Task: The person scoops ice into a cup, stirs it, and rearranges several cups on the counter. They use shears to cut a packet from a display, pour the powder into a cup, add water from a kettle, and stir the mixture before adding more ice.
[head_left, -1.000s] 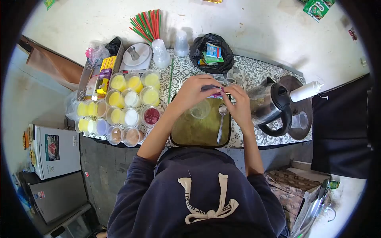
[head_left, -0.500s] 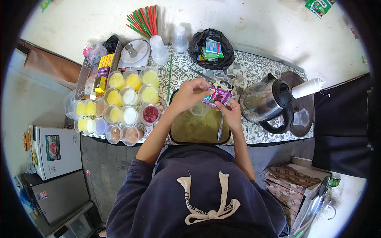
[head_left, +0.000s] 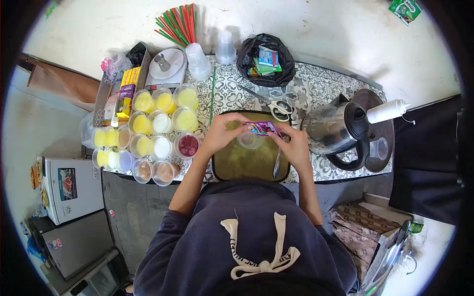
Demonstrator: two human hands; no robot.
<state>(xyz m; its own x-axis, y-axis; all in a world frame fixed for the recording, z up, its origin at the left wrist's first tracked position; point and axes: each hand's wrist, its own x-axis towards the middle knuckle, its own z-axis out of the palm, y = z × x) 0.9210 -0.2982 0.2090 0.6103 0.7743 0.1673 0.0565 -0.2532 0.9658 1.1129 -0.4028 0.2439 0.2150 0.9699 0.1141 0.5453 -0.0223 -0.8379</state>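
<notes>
Over a clear plastic cup [head_left: 250, 141], both my hands hold a small purple sachet [head_left: 264, 128]. My left hand [head_left: 223, 133] pinches its left end. At the right end, my right hand [head_left: 292, 144] grips it between thumb and fingers. The cup stands on an olive-green tray [head_left: 242, 167], partly hidden by the hands and sachet. A metal spoon [head_left: 277, 164] lies on the tray's right side, below my right hand. Just beyond the tray are scissors with white handles [head_left: 280, 110].
Several filled cups [head_left: 163, 121] crowd the left side, beside a box of packets [head_left: 123, 93] and a scale [head_left: 168, 64]. Straws [head_left: 180, 24], stacked cups [head_left: 225, 48] and a black bag of wrappers [head_left: 269, 74] line the back. An electric kettle [head_left: 333, 126] and white squeeze bottle [head_left: 385, 111] stand right.
The sachet has shifted slightly left and down and tilted flatter, still held by both hands. My left hand has moved left and down, uncovering more of the scissors.
</notes>
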